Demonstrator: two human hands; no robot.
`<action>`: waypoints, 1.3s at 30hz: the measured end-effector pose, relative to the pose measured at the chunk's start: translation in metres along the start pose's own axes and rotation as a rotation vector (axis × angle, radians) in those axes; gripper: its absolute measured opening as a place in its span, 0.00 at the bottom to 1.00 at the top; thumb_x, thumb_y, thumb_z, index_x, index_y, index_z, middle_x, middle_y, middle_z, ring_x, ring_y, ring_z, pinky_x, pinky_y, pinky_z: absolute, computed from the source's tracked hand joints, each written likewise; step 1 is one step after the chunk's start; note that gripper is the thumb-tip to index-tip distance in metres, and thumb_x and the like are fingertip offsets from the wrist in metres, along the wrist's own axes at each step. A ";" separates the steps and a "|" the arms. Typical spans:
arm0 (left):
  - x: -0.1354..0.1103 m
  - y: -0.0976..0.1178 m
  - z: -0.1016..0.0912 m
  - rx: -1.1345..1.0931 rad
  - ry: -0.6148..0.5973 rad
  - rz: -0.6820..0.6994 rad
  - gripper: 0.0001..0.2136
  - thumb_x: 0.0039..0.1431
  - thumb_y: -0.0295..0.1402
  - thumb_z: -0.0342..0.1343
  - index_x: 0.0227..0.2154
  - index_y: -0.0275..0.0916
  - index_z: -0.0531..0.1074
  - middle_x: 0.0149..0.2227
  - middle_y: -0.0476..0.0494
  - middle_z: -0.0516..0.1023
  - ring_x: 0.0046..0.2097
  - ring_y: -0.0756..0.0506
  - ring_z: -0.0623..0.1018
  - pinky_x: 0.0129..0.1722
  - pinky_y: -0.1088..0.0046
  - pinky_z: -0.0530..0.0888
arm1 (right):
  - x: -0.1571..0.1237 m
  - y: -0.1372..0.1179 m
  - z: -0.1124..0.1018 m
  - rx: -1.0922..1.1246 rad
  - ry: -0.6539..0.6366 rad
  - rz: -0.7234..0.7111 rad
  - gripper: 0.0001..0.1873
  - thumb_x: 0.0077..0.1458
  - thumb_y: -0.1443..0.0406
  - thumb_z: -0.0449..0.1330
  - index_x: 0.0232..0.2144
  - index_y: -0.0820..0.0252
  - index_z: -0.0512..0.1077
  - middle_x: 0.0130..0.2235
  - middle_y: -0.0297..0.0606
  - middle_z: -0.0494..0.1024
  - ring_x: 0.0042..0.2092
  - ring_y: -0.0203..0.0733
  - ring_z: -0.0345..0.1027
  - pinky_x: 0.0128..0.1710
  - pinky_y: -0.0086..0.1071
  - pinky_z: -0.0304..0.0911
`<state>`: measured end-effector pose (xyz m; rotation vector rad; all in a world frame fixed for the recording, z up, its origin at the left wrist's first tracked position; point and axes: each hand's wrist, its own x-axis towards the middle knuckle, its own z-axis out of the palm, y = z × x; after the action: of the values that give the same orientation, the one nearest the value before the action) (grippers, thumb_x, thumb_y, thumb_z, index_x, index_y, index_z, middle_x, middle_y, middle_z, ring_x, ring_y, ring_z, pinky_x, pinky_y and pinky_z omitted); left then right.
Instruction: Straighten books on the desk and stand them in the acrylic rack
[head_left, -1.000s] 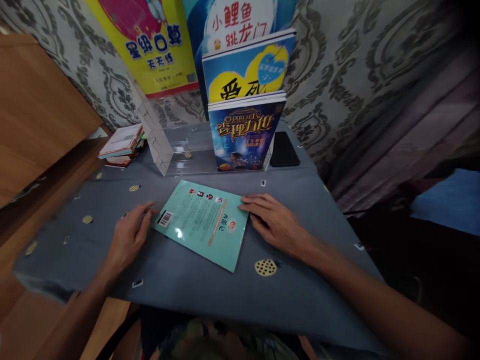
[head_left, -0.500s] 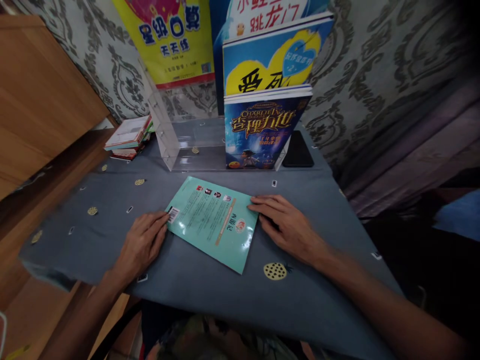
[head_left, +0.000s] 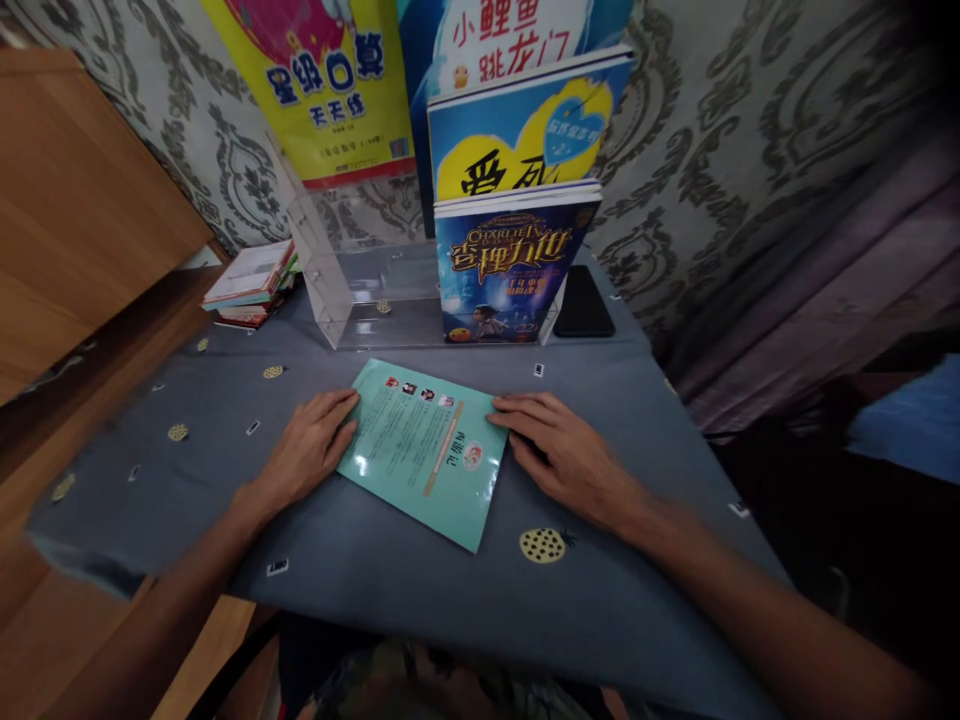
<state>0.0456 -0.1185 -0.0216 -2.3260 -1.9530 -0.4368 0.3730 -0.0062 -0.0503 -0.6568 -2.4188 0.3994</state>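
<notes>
Looks like a steadying step: holding the teal book (head_left: 424, 460) flat, text side up, on the bench (head_left: 420, 600), just in front of the clear rack (head_left: 322, 290). Touching its left edge with the left hand (head_left: 307, 447), loosely open, and its right edge with the right hand (head_left: 566, 455), palm down and equally open. Hard to tell, with undersides hidden, about any fingertip beneath the cover. For lifting or turning, would call for working a thumb under one edge while bracing the other.
</notes>
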 end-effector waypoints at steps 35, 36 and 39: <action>0.066 0.055 0.034 0.045 -0.073 0.167 0.22 0.71 0.38 0.42 0.61 0.31 0.65 0.64 0.32 0.69 0.65 0.37 0.67 0.64 0.54 0.66 | 0.001 0.002 0.000 0.015 0.010 -0.033 0.17 0.61 0.72 0.53 0.48 0.62 0.76 0.51 0.48 0.79 0.53 0.53 0.70 0.52 0.51 0.71; 0.066 0.059 0.034 0.037 -0.075 0.166 0.22 0.71 0.38 0.42 0.61 0.32 0.65 0.64 0.32 0.69 0.66 0.37 0.67 0.64 0.54 0.66 | 0.001 0.002 0.000 0.025 0.012 -0.027 0.17 0.61 0.72 0.53 0.48 0.62 0.76 0.51 0.48 0.80 0.53 0.53 0.71 0.53 0.51 0.71; 0.069 0.069 0.037 0.004 -0.073 0.180 0.22 0.71 0.39 0.42 0.61 0.33 0.65 0.63 0.32 0.69 0.66 0.37 0.67 0.64 0.52 0.66 | 0.002 0.001 -0.003 0.091 0.028 0.013 0.17 0.61 0.72 0.52 0.48 0.62 0.76 0.50 0.47 0.81 0.52 0.51 0.73 0.53 0.49 0.71</action>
<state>0.1293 -0.0568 -0.0304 -2.5200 -1.7498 -0.3380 0.3741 -0.0036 -0.0472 -0.6348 -2.3559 0.4988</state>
